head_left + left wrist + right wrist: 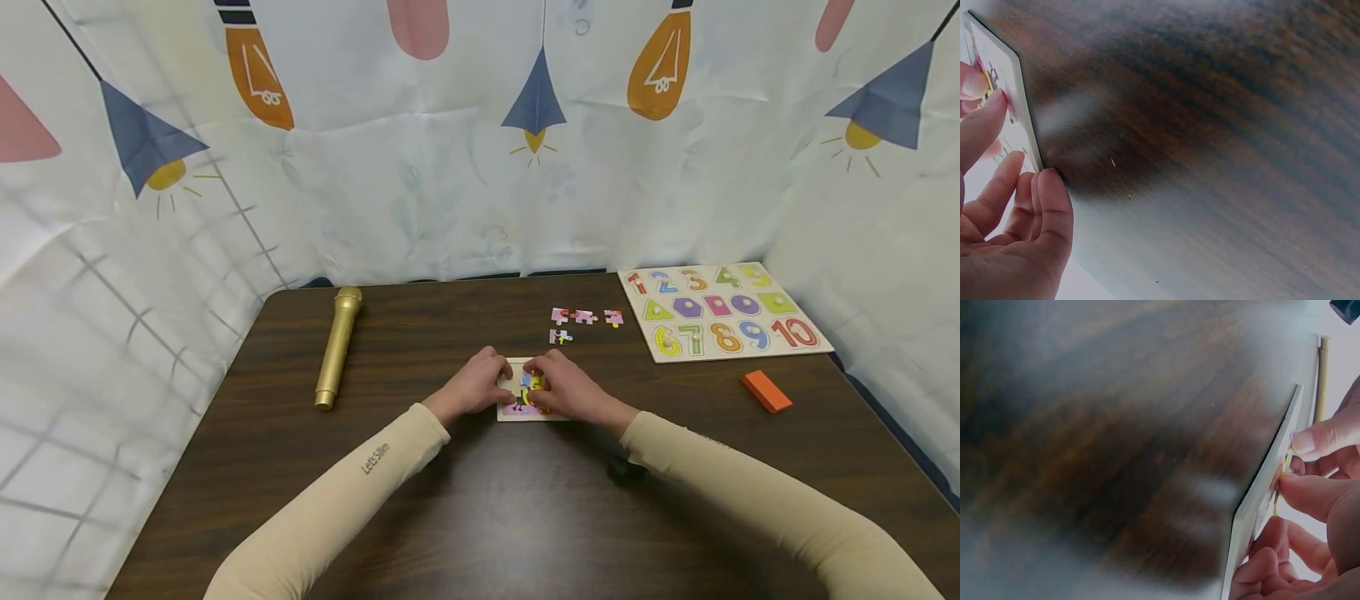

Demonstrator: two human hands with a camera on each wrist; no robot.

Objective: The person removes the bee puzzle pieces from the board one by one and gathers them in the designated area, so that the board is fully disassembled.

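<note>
Both hands are over a small jigsaw board lying flat on the dark table, with a pink and yellow picture partly filled in. My left hand grips the board's left side, fingers curled at its edge and thumb over the picture. From the other side, my right hand pinches a yellowish puzzle piece, tilted up close over the board; the two thumbs almost meet there. Fingers hide much of that piece and the picture. Just behind the right hand lie several loose pink puzzle pieces.
A wooden number-and-shape board lies at the back right, with an orange block in front of it. At the left lies a gold microphone. A printed curtain hangs along the table's far edge.
</note>
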